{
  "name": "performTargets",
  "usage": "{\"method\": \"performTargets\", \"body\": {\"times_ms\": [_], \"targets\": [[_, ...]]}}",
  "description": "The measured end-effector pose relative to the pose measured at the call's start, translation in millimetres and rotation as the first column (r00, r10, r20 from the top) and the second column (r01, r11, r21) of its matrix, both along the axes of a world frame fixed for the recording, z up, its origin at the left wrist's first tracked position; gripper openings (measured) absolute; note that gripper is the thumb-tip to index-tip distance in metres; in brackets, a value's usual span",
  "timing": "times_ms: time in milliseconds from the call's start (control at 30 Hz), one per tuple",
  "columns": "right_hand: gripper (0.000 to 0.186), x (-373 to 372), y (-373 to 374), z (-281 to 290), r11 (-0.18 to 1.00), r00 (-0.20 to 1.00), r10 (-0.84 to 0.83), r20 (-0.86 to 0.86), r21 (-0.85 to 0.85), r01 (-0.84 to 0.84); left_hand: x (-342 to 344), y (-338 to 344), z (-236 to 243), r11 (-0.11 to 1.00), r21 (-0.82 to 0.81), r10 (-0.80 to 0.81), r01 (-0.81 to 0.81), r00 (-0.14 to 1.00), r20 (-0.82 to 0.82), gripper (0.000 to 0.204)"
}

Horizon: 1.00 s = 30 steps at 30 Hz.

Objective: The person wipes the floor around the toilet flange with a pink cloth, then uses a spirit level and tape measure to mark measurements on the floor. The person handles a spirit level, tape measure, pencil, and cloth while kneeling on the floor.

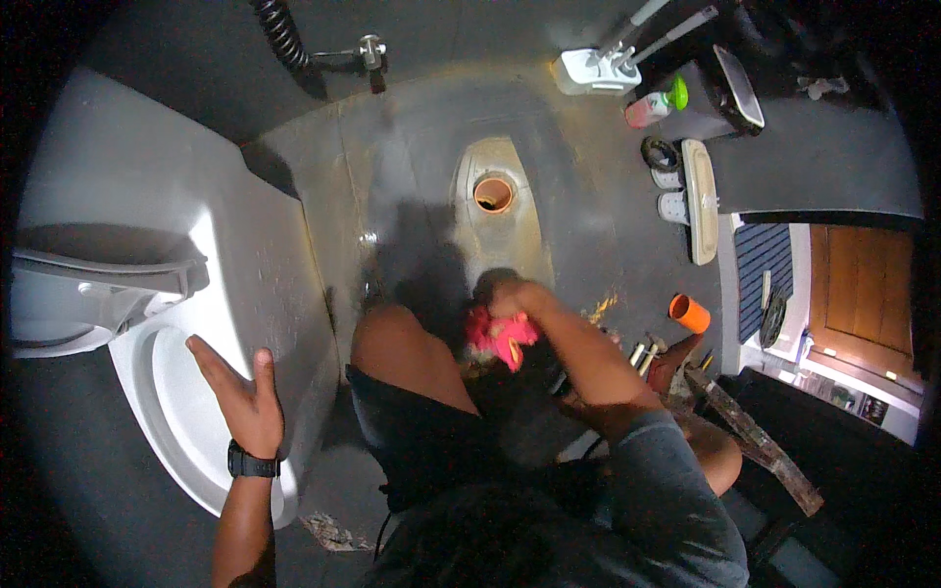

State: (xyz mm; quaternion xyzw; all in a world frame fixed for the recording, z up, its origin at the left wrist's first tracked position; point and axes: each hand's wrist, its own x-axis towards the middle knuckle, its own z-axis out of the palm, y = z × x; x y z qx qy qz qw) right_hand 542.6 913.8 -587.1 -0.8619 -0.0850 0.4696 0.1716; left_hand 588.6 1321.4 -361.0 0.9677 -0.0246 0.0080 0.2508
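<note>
My right hand (515, 296) is closed round a bunched pink-red cloth (508, 340) low over the floor, between my bent knees. Just beyond it lies a stained, pale patch of floor (510, 240) with a round orange-brown pipe opening (493, 195) in it. At the left, my left hand (243, 400), with a dark watch on the wrist, is held with its fingers stretched and thumb apart, and nothing is in it. It is over or against the rim of a white oval basin-like fixture (162, 392); whether it touches cannot be made out.
An orange pipe piece (690, 313), hand tools (647, 359) and a worn wooden strip (760, 446) lie at my right. Farther off are slippers (672, 207), a long beige lid (700, 201), a spray bottle (655, 104), a dark bin (701, 103) and a white brush holder (594, 74).
</note>
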Motion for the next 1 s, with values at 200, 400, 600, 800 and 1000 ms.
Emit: {"method": "performTargets", "body": {"times_ms": [200,400,600,800,1000], "targets": [[0.06,23.8,-6.9,-25.5,0.622,0.512,-0.775,0.371,0.302,0.722,-0.7,3.2,-1.0,0.997,0.074,0.006,-0.006,1.0,-0.002,0.086],[0.084,-15.0,74.2,-19.3,0.838,0.674,-0.491,0.552,0.087,0.539,1.8,3.5,-3.1,0.998,0.054,0.01,-0.011,1.0,0.013,0.082],[0.074,5.3,106.8,-76.0,0.895,0.539,-0.383,0.75,0.156,0.419,0.9,7.8,-1.2,0.997,0.073,0.028,-0.026,0.999,-0.027,0.075],[0.063,-20.4,81.8,-110.9,0.956,0.531,-0.275,0.802,0.17,0.239,1.8,15.1,-2.2,0.991,0.128,0.029,-0.026,0.999,-0.024,0.074],[0.055,-72.3,39.5,-105.8,0.989,0.632,-0.143,0.761,0.086,0.119,2.7,20.2,-2.4,0.986,0.168,0.021,-0.018,1.0,-0.02,0.078]]}}
